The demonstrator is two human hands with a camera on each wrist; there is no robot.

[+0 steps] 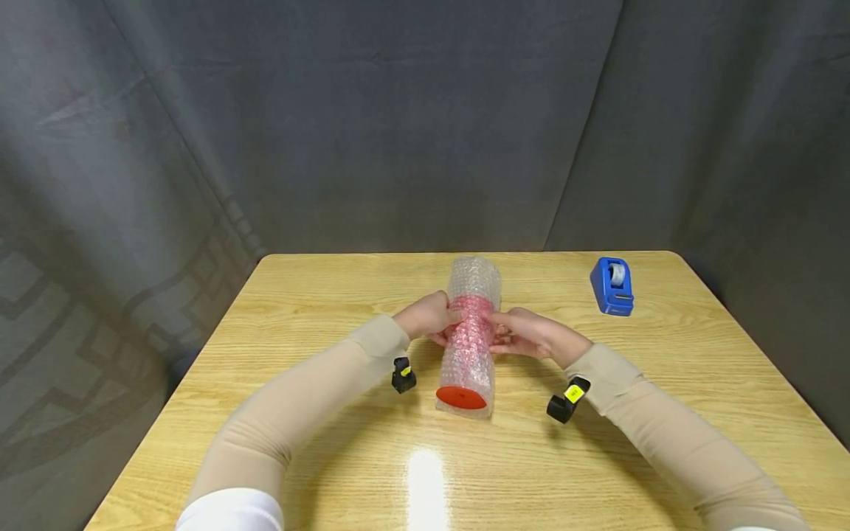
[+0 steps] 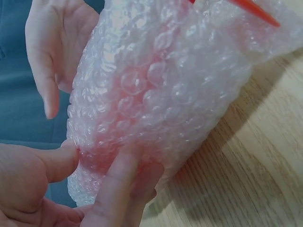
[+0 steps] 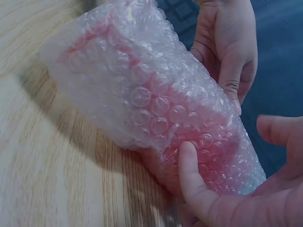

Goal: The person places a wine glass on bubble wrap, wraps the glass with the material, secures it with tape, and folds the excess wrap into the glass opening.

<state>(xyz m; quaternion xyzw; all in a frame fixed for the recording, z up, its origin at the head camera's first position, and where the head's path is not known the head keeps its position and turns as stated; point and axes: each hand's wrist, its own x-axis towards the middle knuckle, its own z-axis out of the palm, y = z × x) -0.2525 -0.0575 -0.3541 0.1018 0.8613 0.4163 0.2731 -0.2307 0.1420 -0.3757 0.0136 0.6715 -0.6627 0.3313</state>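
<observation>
A bubble-wrapped bundle (image 1: 470,343) lies lengthwise at the middle of the table, pink-red showing through its wrap. Its near end shows a flat red disc (image 1: 461,397); the kind of thing inside is hidden by the wrap. From the left side my left hand (image 1: 432,316) grips the bundle, thumb and fingers on the wrap (image 2: 128,99). On the opposite side, my right hand (image 1: 527,333) touches the wrap with an extended finger (image 3: 189,161). Its thumb (image 3: 274,128) stands apart from the wrap in the right wrist view. Some fingers of both hands are hidden.
A blue tape dispenser (image 1: 612,286) with a roll of clear tape stands at the back right of the wooden table (image 1: 319,287). Grey curtains (image 1: 412,133) hang behind the table and along its sides.
</observation>
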